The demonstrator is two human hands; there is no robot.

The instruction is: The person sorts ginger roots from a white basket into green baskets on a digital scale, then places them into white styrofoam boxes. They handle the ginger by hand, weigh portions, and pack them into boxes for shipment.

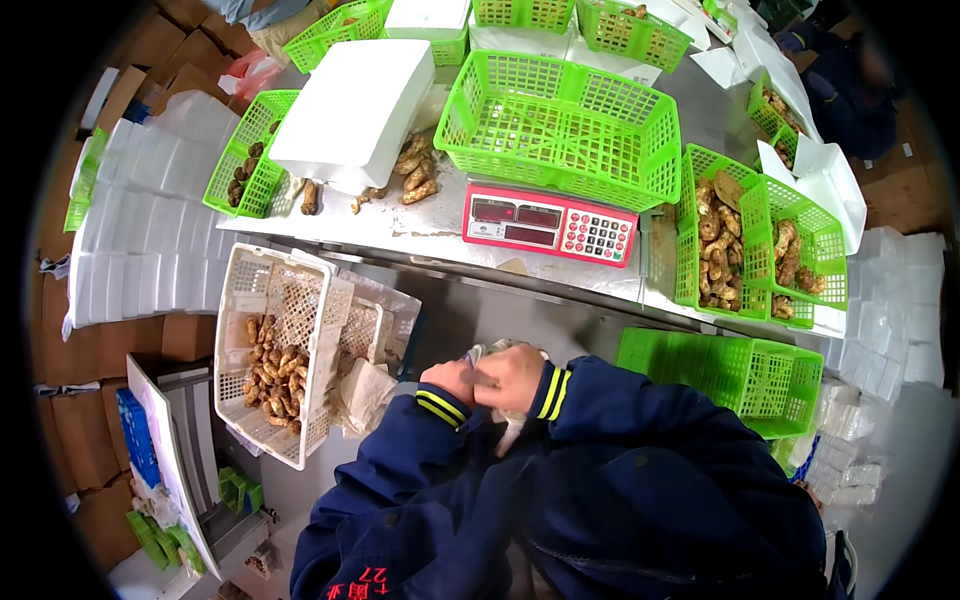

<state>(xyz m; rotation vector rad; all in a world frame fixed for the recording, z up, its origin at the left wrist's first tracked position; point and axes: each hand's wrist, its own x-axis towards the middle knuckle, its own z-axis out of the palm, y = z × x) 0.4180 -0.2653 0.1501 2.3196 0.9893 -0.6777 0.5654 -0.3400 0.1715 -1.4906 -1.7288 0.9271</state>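
My left hand (448,377) and my right hand (511,375) meet in front of my body, below the edge of the steel table (427,247). Both are bare and closed around a bunched pale cloth (513,433), which shows above and below the fingers. A small dark blurred patch lies between the hands; what it is I cannot tell. To their left, a white plastic crate (234,390) holds a heap of brown mushrooms (277,375). Beyond the hands, a red weighing scale (547,223) carries a green plastic basket (559,124) with no mushrooms in it.
A white foam box (352,105) stands beside loose mushrooms (416,176) on the table. Green baskets of mushrooms (720,247) line its right end. Low on the right lies a green crate (776,382). Foam boxes (150,217) are stacked left. Another person (847,90) is at the far right.
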